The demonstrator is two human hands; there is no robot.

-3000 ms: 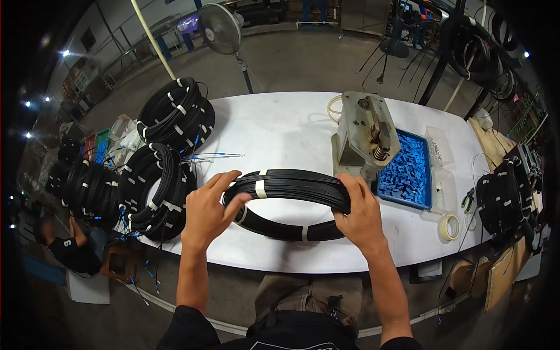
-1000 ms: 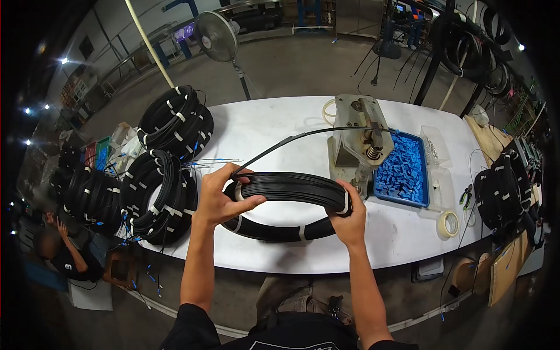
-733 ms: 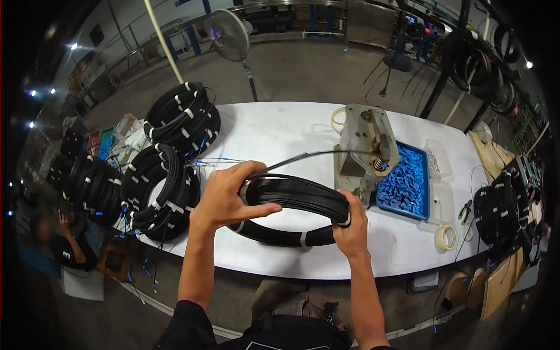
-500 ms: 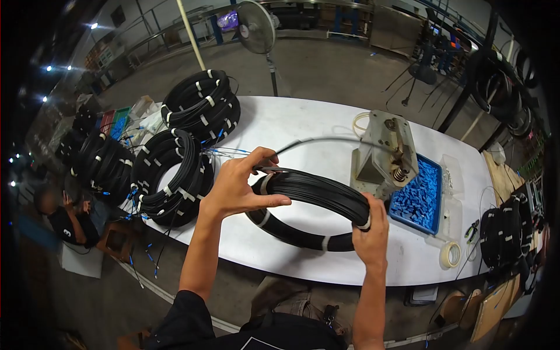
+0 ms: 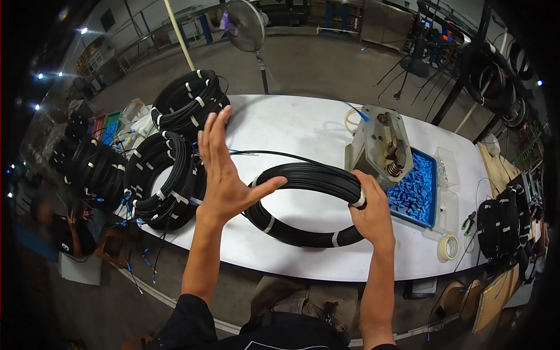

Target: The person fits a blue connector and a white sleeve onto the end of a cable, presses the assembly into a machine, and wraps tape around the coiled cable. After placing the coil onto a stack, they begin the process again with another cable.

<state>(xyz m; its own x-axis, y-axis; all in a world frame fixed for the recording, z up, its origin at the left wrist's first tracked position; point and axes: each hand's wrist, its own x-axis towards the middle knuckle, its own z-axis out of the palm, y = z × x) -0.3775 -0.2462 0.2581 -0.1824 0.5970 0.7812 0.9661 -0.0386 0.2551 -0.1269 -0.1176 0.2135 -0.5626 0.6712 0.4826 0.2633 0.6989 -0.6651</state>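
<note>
A coil of black cable [image 5: 312,174], bound with white tape bands, stands tilted above the white table near its front edge. My right hand [image 5: 373,211] grips the coil's right side, close to one of the bands. My left hand [image 5: 224,169] is raised at the coil's left side, fingers stretched upward and thumb pointing right toward the coil; nothing is in it. A loose cable end runs over the top of the coil, and a blue tip [image 5: 363,115] shows beside the grey metal machine [image 5: 382,143].
Taped cable coils [image 5: 166,175] are stacked on the table's left. Right of the machine sit a blue tray [image 5: 433,219] of small blue parts, a tape roll [image 5: 448,247] and pliers [image 5: 468,223]. A seated person [image 5: 73,230] is at far left. A fan [image 5: 245,26] stands behind.
My left hand has let go of the cable at the coil's upper left, risen and spread its fingers. My right hand still holds the coil. The loose cable has shifted.
</note>
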